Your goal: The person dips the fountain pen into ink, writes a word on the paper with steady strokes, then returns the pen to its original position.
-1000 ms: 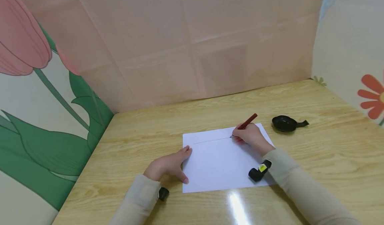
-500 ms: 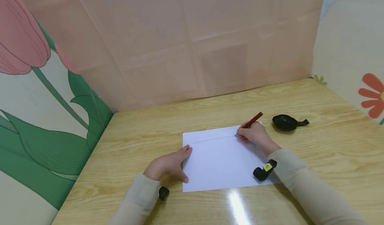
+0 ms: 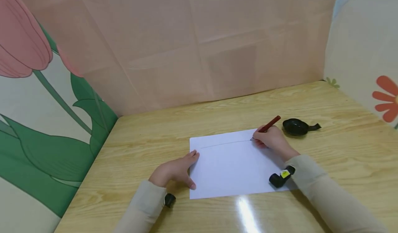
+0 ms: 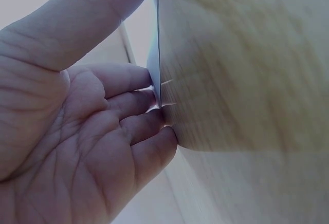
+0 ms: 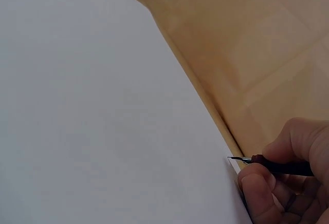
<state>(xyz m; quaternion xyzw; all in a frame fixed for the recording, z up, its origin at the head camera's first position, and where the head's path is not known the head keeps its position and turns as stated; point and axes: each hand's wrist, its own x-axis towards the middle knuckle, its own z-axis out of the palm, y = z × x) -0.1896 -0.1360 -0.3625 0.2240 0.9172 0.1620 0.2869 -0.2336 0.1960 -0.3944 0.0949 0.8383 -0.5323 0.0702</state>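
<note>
A white sheet of paper (image 3: 227, 167) lies on the wooden table, with one thin dark line (image 3: 224, 144) running across its upper part. My right hand (image 3: 273, 139) pinches a dark red pen (image 3: 270, 124) near its lower end, and the pen's tip sits at the line's right end. In the right wrist view the pen (image 5: 288, 167) shows a thin, pointed metal nib. My left hand (image 3: 175, 171) rests at the paper's left edge, thumb and fingers spread apart, fingertips on the sheet. The left wrist view shows its fingers (image 4: 149, 136) against the table.
A small black bowl-shaped thing with a short handle (image 3: 295, 127) stands on the table (image 3: 149, 133), right of the paper. A pinkish covering (image 3: 174, 53) hangs behind the table. Flower-printed panels (image 3: 59, 150) border the sides. A black wrist camera (image 3: 281, 178) hangs over the paper's lower right.
My right hand has slid to the right with the pen, and the thin line has grown longer behind the tip. My left hand and the paper have stayed put.
</note>
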